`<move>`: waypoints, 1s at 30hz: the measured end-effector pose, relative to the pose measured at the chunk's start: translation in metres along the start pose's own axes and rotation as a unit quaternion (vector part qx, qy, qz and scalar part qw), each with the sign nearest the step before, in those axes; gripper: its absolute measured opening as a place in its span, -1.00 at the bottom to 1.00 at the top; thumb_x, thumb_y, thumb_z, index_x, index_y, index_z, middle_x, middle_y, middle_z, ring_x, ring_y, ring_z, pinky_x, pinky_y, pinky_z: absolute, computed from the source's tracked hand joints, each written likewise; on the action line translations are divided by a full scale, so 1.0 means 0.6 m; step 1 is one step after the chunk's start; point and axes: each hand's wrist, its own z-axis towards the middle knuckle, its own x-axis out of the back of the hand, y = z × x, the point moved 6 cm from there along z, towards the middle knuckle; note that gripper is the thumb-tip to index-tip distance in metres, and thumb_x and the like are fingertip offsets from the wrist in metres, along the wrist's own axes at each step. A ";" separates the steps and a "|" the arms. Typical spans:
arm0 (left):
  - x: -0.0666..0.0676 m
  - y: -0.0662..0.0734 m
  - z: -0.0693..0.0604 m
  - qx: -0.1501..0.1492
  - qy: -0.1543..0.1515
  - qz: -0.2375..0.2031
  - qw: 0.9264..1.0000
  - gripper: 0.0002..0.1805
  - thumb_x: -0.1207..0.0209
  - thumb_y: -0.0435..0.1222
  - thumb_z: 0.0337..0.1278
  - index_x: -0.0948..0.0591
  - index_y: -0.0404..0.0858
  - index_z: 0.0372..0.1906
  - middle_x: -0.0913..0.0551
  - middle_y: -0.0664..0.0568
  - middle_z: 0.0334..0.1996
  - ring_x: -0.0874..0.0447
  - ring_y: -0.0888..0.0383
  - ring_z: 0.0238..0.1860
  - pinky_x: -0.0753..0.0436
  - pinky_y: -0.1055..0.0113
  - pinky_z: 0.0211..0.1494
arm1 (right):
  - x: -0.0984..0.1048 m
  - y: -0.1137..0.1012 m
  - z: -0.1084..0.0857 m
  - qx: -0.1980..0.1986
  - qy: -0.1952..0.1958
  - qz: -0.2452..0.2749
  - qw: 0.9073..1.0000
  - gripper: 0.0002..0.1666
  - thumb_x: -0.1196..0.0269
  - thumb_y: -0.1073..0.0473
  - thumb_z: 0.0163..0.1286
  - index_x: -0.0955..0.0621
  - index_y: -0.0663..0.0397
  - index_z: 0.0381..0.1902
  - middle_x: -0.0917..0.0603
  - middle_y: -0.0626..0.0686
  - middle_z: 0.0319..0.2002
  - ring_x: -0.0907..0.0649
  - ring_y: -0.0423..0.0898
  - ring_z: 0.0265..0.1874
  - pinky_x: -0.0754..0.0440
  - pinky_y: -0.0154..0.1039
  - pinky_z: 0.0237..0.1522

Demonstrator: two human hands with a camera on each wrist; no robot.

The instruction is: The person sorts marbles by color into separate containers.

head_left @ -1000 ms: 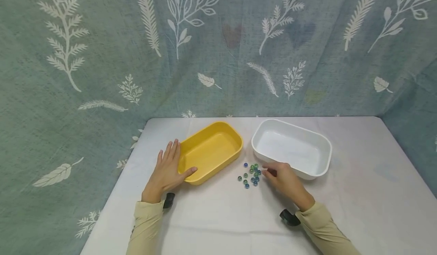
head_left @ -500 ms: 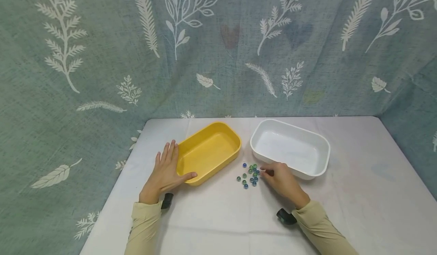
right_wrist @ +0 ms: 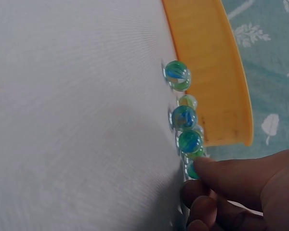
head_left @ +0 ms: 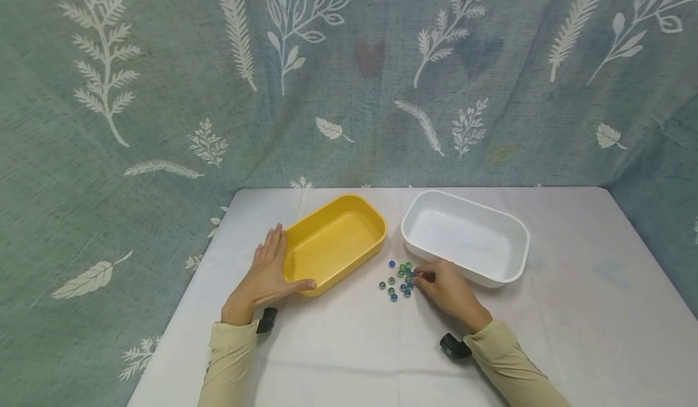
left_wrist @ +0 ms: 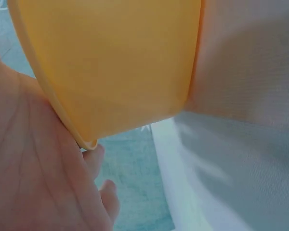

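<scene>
- right hand [head_left: 448, 287] just crept in to the marbles [head_left: 403, 287], so they're within reach
- can't tell if its grip's got one
- left hand [head_left: 267, 281] fingers apart against yellow tray [head_left: 337, 237]

Marbles [head_left: 403, 287], some perhaps touching, lie right of left tray [head_left: 335, 243], before right tray [head_left: 463, 237].

Glass marbles [head_left: 403, 287]: about fourteen, crowded at the fingers, so the exact number cannot be told. Trays: two, comprising one yellow tray [head_left: 332, 243] at ten o'clock from the marbles and one white tray [head_left: 466, 232] at two o'clock. Hands: two, one left hand [head_left: 266, 278], one right hand [head_left: 450, 288]. Sleeves [head_left: 229, 358]: two. Black wrist devices [head_left: 455, 347]: two. Tabletop [head_left: 349, 346]: one.
</scene>
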 end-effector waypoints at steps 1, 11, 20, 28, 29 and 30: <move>0.000 0.001 0.000 0.000 -0.001 -0.001 1.000 0.57 -0.34 0.45 -0.15 0.22 -0.42 0.65 0.36 -0.23 0.70 0.38 -0.25 0.71 0.21 -0.30 0.69 | -0.001 0.000 0.000 -0.001 0.001 0.000 1.000 -0.79 -0.45 0.30 0.27 -0.81 0.21 -0.13 -0.78 -0.04 -0.37 -0.57 -0.23 -0.40 -0.54 -0.40 -0.33; -0.005 0.005 0.000 -0.002 0.019 0.022 1.000 0.42 -0.19 0.47 0.06 0.19 -0.38 0.66 0.35 -0.15 0.71 0.39 -0.15 0.73 0.18 -0.22 0.72 | -0.002 0.000 0.001 -0.005 0.012 -0.009 1.000 -0.81 -0.45 0.31 0.27 -0.80 0.22 -0.15 -0.76 -0.04 -0.40 -0.57 -0.24 -0.42 -0.55 -0.39 -0.33; -0.005 0.004 0.001 -0.010 0.031 0.028 0.999 0.39 -0.17 0.46 0.10 0.18 -0.37 0.66 0.32 -0.16 0.72 0.38 -0.13 0.73 0.13 -0.18 0.73 | -0.003 -0.006 0.002 -0.004 0.006 -0.015 1.000 -0.92 -0.43 0.33 0.29 -0.79 0.20 -0.25 -0.70 -0.06 -0.46 -0.54 -0.22 -0.45 -0.52 -0.39 -0.38; -0.007 0.002 0.001 -0.006 0.027 0.030 0.999 0.39 -0.15 0.47 0.09 0.19 -0.36 0.66 0.33 -0.15 0.72 0.39 -0.13 0.73 0.14 -0.19 0.73 | 0.007 -0.018 -0.002 0.000 0.009 -0.024 1.000 -0.90 -0.39 0.32 0.30 -0.76 0.21 -0.23 -0.64 -0.07 -0.49 -0.52 -0.21 -0.47 -0.49 -0.38 -0.40; -0.007 0.002 0.001 -0.005 0.027 0.031 0.999 0.39 -0.15 0.48 0.09 0.19 -0.36 0.66 0.33 -0.14 0.72 0.39 -0.13 0.73 0.14 -0.19 0.73 | 0.008 -0.020 -0.003 0.002 0.010 -0.024 1.000 -0.90 -0.39 0.32 0.31 -0.76 0.21 -0.22 -0.63 -0.07 -0.49 -0.51 -0.21 -0.48 -0.49 -0.39 -0.41; -0.007 0.001 0.001 -0.005 0.027 0.033 0.999 0.39 -0.14 0.48 0.09 0.19 -0.36 0.66 0.34 -0.14 0.72 0.38 -0.13 0.73 0.13 -0.19 0.73 | 0.010 -0.022 -0.004 0.003 0.011 -0.024 1.000 -0.89 -0.38 0.32 0.31 -0.76 0.22 -0.21 -0.63 -0.07 -0.49 -0.51 -0.21 -0.48 -0.48 -0.39 -0.41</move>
